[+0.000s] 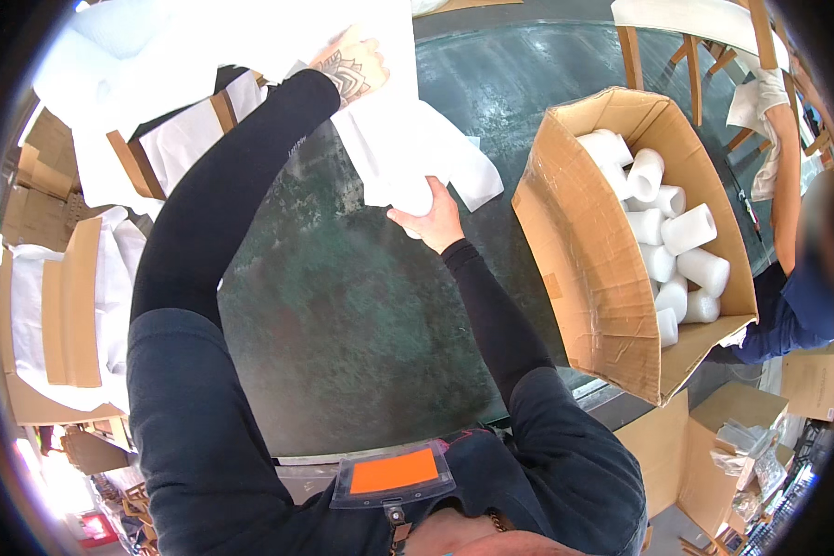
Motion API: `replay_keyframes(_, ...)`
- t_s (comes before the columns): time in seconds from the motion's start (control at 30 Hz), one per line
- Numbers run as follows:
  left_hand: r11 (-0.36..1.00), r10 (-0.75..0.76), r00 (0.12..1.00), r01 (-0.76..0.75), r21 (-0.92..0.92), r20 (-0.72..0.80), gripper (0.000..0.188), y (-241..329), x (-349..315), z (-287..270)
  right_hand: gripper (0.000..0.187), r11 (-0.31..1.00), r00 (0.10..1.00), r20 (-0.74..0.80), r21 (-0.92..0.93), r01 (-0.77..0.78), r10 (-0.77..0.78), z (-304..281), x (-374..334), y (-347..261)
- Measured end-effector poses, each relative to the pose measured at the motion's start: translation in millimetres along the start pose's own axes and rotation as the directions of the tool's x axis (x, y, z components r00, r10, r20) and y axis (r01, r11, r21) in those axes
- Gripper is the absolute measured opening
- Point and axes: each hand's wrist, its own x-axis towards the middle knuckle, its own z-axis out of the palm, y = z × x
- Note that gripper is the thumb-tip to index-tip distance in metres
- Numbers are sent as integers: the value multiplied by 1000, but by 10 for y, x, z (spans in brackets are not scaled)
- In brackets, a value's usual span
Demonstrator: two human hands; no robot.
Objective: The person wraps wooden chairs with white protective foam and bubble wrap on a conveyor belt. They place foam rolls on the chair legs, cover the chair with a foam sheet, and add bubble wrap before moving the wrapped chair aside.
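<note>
At the upper middle lies a white foam sheet (385,153), with a loose flap (473,181) spread over the dark table. My right hand (438,221) grips the sheet's near end, which is bunched into a rounded shape between thumb and fingers. Farther off, my left hand (357,67), tattooed on its back, is closed against bright white material. The glare and the hand's own back hide what, if anything, its fingers hold. Whatever the sheet may cover cannot be seen.
To the right stands an open cardboard box (588,259) with several white foam rolls (690,230). Wooden pieces in white wrapping (134,162) crowd the left. A chair frame (628,56) is at the far right, near another person's arm (785,185). The dark green table (343,361) lies between.
</note>
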Motion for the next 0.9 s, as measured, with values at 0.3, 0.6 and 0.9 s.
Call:
replay_keyframes(0.3,858,-255,840,-31,-512,-478,13,22,-204,886,81,-255,732,418,908,-331,538,173,-733,327)
replay_keyframes(0.6,999,-32,997,32,-6,-76,13,210,12,132,79,343,702,203,759,-553,683,-251,-734,27)
replay_keyframes(0.9,970,-126,992,117,-215,-29,30,1025,-121,-145,27,925,964,-71,-307,223,-256,-1473,-2354,-1293)
